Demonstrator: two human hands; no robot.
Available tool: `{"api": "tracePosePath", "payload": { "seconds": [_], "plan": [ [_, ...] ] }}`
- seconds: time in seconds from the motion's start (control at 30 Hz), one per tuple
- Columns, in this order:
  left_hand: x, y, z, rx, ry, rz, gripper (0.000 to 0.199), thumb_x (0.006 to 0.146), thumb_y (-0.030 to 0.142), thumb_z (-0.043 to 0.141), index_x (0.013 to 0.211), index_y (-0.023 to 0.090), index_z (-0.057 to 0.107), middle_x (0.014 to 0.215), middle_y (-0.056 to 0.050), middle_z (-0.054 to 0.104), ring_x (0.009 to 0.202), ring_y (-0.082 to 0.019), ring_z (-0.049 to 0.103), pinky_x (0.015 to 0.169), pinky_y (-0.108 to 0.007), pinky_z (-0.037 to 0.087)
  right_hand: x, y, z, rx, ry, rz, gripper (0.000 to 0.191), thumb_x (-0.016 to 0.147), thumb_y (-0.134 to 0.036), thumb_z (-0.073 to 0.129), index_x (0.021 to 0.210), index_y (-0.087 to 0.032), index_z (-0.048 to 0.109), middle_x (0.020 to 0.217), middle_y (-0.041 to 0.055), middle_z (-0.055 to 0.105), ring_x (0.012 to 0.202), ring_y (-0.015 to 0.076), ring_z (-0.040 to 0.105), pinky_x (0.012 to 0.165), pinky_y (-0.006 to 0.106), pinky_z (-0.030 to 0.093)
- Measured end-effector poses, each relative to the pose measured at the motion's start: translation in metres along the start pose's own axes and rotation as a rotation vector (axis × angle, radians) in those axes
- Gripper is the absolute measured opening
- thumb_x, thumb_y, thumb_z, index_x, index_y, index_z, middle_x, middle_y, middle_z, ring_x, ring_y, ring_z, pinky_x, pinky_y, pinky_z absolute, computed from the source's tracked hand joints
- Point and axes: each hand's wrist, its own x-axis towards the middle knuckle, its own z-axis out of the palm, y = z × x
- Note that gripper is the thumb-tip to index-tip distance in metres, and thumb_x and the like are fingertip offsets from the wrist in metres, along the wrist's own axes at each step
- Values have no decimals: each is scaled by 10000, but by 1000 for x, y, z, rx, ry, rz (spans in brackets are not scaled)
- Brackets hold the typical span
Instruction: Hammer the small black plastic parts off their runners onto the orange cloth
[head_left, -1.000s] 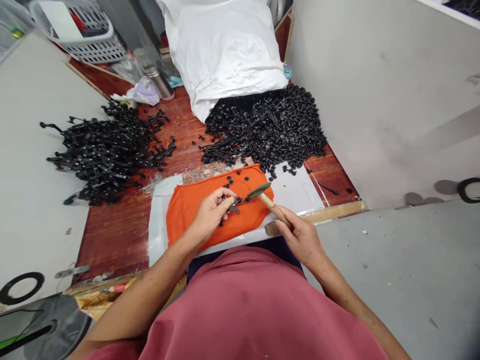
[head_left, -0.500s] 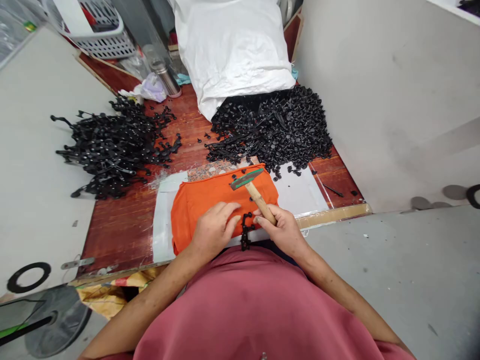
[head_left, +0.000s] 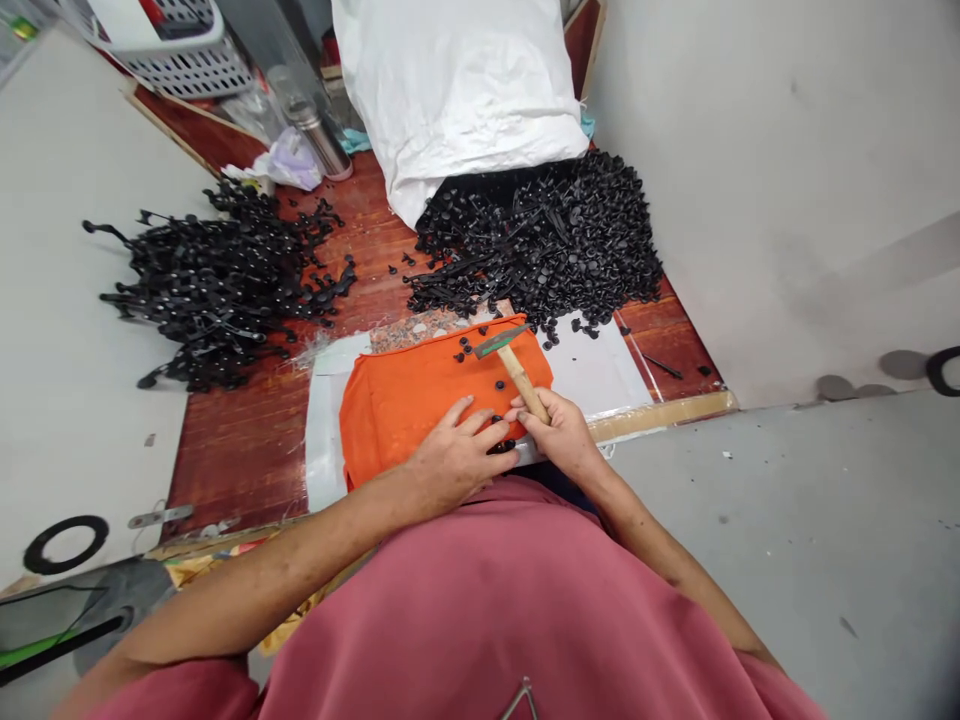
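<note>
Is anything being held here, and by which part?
The right hand grips the hammer by its wooden handle; whether the left hand holds anything cannot be told.

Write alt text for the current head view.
The right hand holds a hammer over an orange cloth, the left hand beside it at small black parts. Beyond, two black heaps flank the table's middle, one below a white sack.
</note>
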Motion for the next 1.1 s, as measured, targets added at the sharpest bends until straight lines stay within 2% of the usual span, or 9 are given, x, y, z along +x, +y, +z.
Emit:
{"api": "tracePosePath", "payload": {
  "seconds": [0.13,0.23,0.37,0.57,0.67,0.77,0.87,1.03,1.1],
  "plan": [
    [-1,4,19,68,54,-44,199,979,289,571,1134,302,695,993,-57,654,1010,-257,541,1152,-568,336,-4,-1,-1,38,1,-6,230,853,-302,618,1048,-191,671,888,20,773,791,162,689,706,271,525],
    [-7,2,16,8,40,-104,153,944,385,646,1027,271,706,889,-60,616,901,-243,512,1020,-498,431,-12,-3,-5,57,15,-6,236,886,-308,609,1089,-196,655,879,15,758,663,135,632,578,239,477],
    [-14,-7,-3,-234,104,-287,262,951,468,639,902,214,679,877,-61,624,846,-219,509,803,-363,433,-25,-11,-9,117,12,12,243,916,-338,625,1121,-207,633,922,14,749,488,77,469,443,213,373],
    [-10,-16,-7,-765,390,-625,190,973,366,562,917,203,644,841,4,632,796,-151,557,756,-274,428,-36,-31,-3,221,-102,47,280,901,-441,677,1059,-214,629,907,18,753,418,56,402,398,217,341],
    [0,-10,-4,-906,397,-702,226,970,382,528,933,205,665,716,36,580,683,-125,533,683,-244,420,-35,-34,2,254,-101,58,298,886,-476,692,1009,-214,622,858,9,740,406,56,397,380,218,323],
    [8,-5,-4,-951,371,-727,292,985,408,489,997,207,701,609,55,534,575,-114,480,607,-241,386,-31,-33,4,242,14,9,300,876,-463,712,1026,-216,629,841,-16,691,419,50,396,380,212,316],
    [12,-6,-4,-873,406,-684,272,962,395,540,963,214,743,722,20,656,659,-128,544,675,-255,416,-27,-35,-1,254,121,-53,386,857,-424,733,1169,-230,615,962,-11,684,439,38,410,391,206,341],
    [14,-12,-2,-711,482,-705,186,874,387,679,847,236,785,737,-10,676,763,-173,582,828,-319,452,-24,-37,-3,263,-114,83,290,813,-392,731,1021,-201,668,702,-39,681,374,61,397,347,204,302],
    [16,-10,-2,-773,509,-712,182,877,377,675,924,235,777,824,-24,705,828,-184,615,854,-327,471,-24,-34,3,236,-124,84,253,769,-355,766,953,-198,690,670,-45,672,381,66,408,354,206,313]
  ]
}}
